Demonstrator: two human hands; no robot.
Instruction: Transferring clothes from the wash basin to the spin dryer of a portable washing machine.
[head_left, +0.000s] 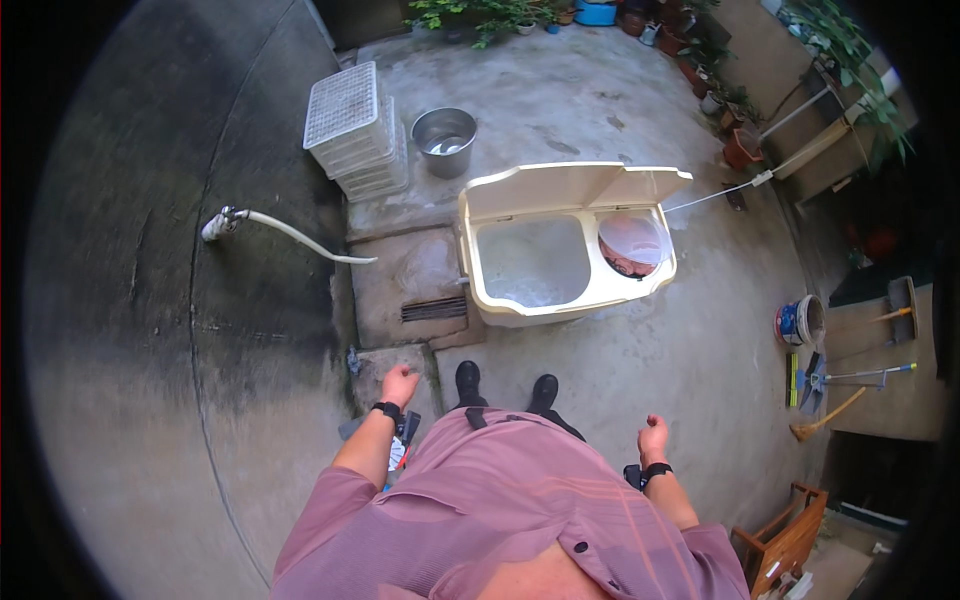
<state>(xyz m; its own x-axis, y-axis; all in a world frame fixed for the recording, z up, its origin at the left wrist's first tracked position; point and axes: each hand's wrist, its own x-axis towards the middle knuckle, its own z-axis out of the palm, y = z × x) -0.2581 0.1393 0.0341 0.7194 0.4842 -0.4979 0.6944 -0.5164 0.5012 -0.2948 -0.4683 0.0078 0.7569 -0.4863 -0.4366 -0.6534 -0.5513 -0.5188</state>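
Observation:
My left hand (400, 384) hangs at my side over a stone slab, its fingers curled in and nothing seen in them. My right hand (653, 437) hangs above the concrete on the other side, also loosely closed with nothing seen in it. Both wrists wear dark bands. Ahead of my shoes stands a cream twin-tub washing machine (627, 294), both lids (545, 190) raised. Cloudy water (535, 265) lies in its larger left tub. In the smaller round right tub, reddish cloth (628, 264) shows beneath a translucent disc (632, 238). Neither hand touches the machine.
A pale hose (300, 235) runs from a wall tap over a drain grate (433, 310). White crates (345, 110) are stacked beside a metal bucket (445, 165). A white cord (715, 193) leads right from the machine. A paint bucket (800, 322), brooms and a wooden stool (785, 540) stand at right.

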